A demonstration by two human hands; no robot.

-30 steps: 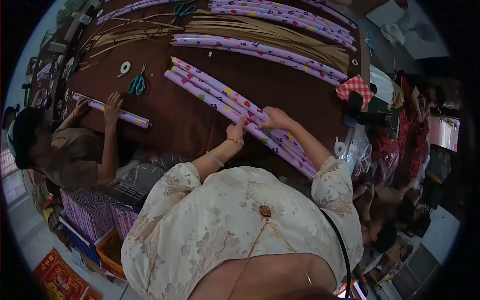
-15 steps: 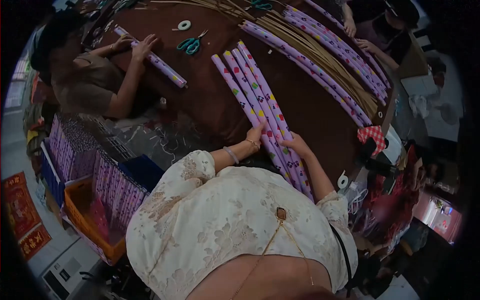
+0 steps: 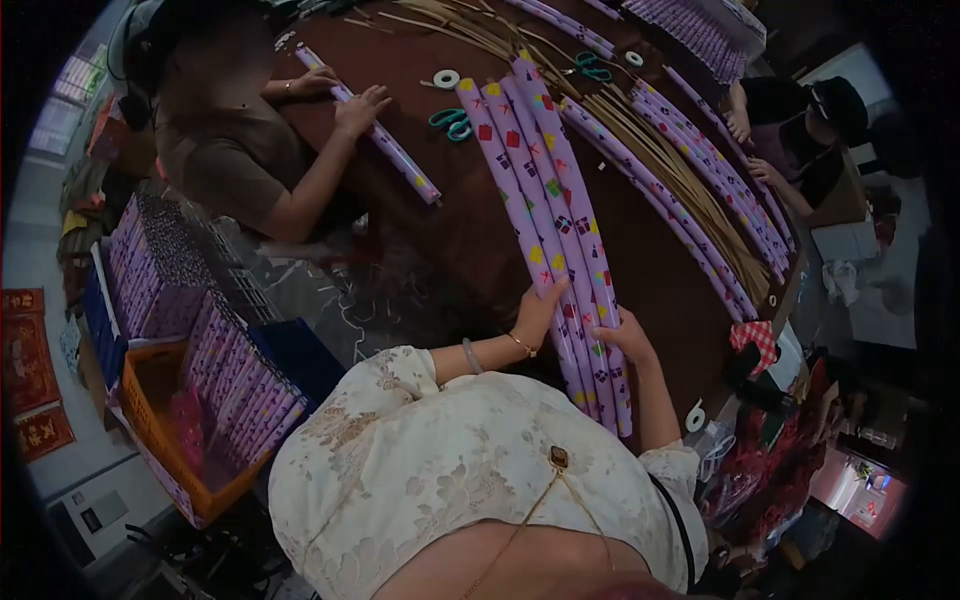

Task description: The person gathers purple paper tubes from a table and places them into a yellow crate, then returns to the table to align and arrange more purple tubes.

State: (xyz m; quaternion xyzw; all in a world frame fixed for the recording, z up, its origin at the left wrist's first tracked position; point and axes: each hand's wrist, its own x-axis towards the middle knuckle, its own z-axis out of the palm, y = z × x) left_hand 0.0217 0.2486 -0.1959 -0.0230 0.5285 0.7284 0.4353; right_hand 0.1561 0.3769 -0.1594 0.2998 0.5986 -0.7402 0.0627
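Several long purple patterned rolls (image 3: 550,215) lie side by side between my hands, their far ends fanned slightly over the brown table (image 3: 410,240). My left hand (image 3: 541,312) grips the bundle from its left side, with the thumb on top. On the right side, a little lower, my right hand (image 3: 625,336) is wrapped round the same bundle. The near ends of the rolls reach down close to my white lace top. Fingers under the rolls are hidden.
A person (image 3: 240,140) at the left handles a single roll (image 3: 385,145). Another person (image 3: 810,120) is at the right, beside more rolls (image 3: 710,165). Green scissors (image 3: 452,124) and white tape (image 3: 446,79) lie beyond the bundle. An orange crate (image 3: 150,430) stands at the lower left.
The view has shifted, so the table and people appear farther right and lower. The bundle looks more upright and closer, its far ends covering part of the brown strips. Both hands still hold it.
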